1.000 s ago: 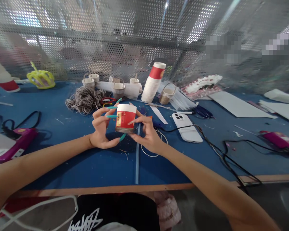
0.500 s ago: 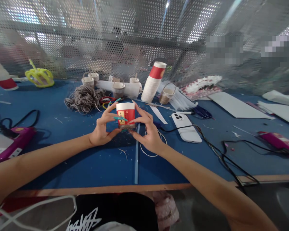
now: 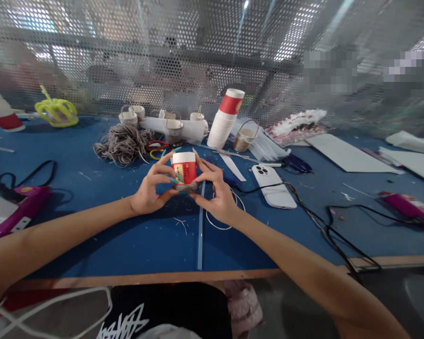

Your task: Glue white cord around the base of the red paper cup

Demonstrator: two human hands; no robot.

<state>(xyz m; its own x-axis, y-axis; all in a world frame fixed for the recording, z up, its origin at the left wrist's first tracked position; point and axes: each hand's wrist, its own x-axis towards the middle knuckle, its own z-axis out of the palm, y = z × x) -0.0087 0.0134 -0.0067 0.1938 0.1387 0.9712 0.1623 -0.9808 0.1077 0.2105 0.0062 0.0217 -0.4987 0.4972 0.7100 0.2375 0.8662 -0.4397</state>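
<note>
A small red and white paper cup (image 3: pixel 188 170) is held between both hands over the middle of the blue table. Grey-brown cord seems to be wrapped round its lower edge. My left hand (image 3: pixel 151 186) grips the cup's left side, with long turquoise nails across its front. On the other side, the fingers and thumb of my right hand (image 3: pixel 217 188) press against the cup. A clear glue stick (image 3: pixel 200 235) lies below the hands. Behind them sits a tangled heap of grey cord (image 3: pixel 122 145).
A tall stack of paper cups (image 3: pixel 224 120) leans at the back beside a cord-covered basket (image 3: pixel 245 139). To the right lie a white phone (image 3: pixel 273 186) and black cables (image 3: pixel 318 219). Purple glue guns rest at the left (image 3: pixel 17 212) and far right. A yellow basket (image 3: pixel 57 112) stands back left.
The cup has turned a little in my fingers, its printed panel shifting, and it tilts slightly. Both hands stay in nearly the same place.
</note>
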